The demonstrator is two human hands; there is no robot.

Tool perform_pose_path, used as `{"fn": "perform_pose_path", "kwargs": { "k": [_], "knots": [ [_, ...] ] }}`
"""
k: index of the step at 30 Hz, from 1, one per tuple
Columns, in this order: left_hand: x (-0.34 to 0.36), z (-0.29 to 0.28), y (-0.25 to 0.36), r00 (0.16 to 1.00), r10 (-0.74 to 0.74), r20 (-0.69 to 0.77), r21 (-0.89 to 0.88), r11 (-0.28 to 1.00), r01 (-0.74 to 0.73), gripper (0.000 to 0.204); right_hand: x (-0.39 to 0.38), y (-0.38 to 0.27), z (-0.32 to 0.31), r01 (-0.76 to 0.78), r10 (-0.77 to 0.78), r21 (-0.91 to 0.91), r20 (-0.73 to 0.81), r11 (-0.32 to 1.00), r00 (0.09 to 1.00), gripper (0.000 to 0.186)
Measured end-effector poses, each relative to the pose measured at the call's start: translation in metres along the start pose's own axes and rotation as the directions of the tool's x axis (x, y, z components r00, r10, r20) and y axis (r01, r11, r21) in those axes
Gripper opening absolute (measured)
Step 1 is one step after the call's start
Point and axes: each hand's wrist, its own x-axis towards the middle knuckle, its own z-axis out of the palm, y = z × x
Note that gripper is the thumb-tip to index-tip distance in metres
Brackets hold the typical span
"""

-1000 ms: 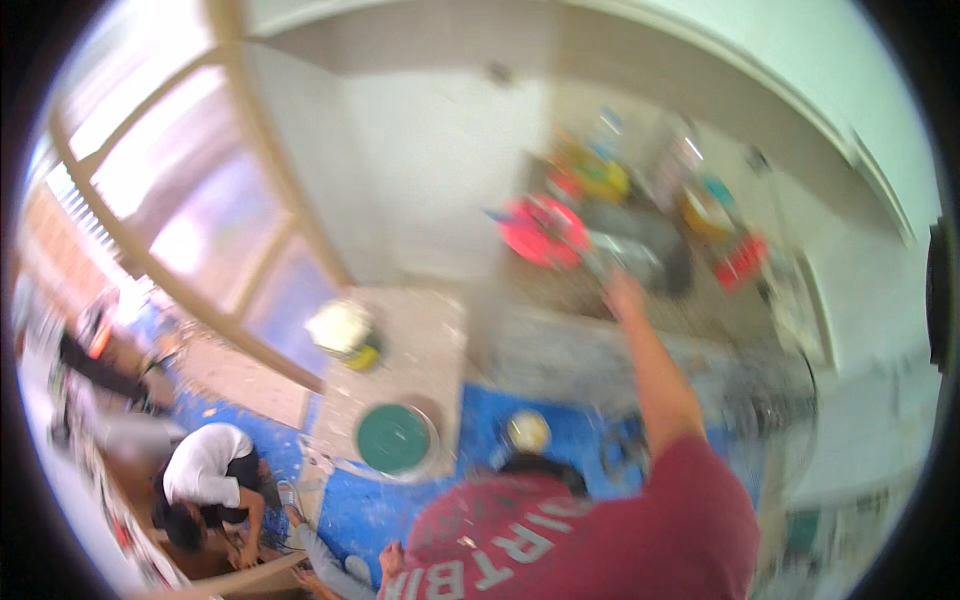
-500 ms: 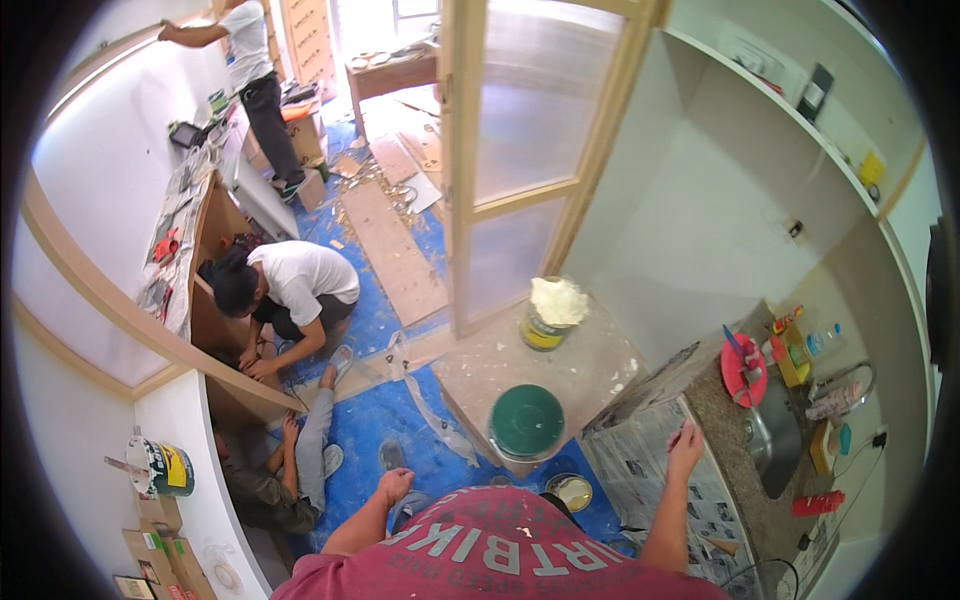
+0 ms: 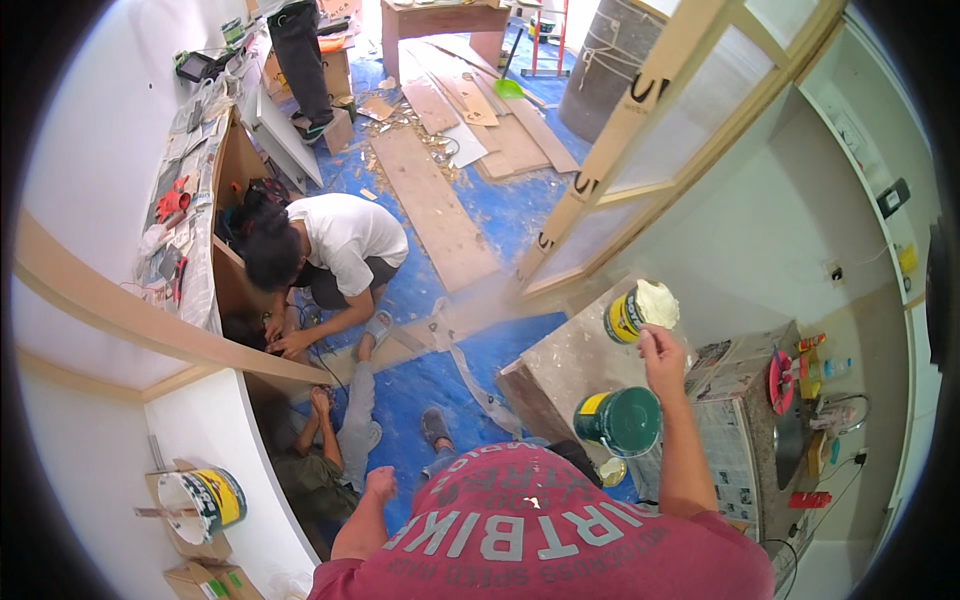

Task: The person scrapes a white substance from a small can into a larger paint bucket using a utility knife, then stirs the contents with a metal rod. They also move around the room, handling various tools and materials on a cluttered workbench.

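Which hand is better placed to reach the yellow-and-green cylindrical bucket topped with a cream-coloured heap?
Probably the right hand: it is raised beside the bucket, though contact is unclear. The left hand is much farther away, on the body's left side.

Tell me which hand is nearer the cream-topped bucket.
Right. The right hand is close beside the cream-topped bucket, contact unclear; the left hand is well away, to its left, by the maroon shirt.

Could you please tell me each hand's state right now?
Left hand: cannot tell; nothing visible in it.
Right hand: partly curled near the cream-topped bucket; grip unclear.
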Motion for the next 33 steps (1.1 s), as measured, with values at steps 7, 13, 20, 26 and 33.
{"fn": "perform_pose_path", "kwargs": {
  "k": [7,13,20,26,33],
  "knots": [
    [0.013,-0.030,0.095,1.000,0.009,-0.017,-0.068,0.998,-0.010,0.038,0.016,-0.042,0.095,0.071,-0.014,-0.213,0.262,0.974,0.965,0.022],
    [0.033,-0.013,0.141,0.996,0.084,0.002,0.176,0.981,-0.083,0.037,0.065,-0.031,0.150,0.084,-0.022,-0.203,0.288,0.975,0.957,0.022],
    [0.106,-0.031,0.177,0.974,0.183,0.135,0.222,0.952,-0.210,0.038,0.176,-0.005,0.225,0.045,-0.006,-0.107,0.337,0.993,0.941,0.020],
    [0.141,-0.033,0.301,0.938,0.343,0.045,0.314,0.886,-0.340,0.041,0.324,-0.017,0.296,0.128,-0.089,-0.068,0.413,0.989,0.906,0.022],
    [0.168,0.045,0.577,0.960,0.234,0.156,0.129,0.958,-0.255,0.053,0.451,-0.065,0.370,0.148,-0.146,0.031,0.455,0.989,0.879,0.024]
  ]
}}
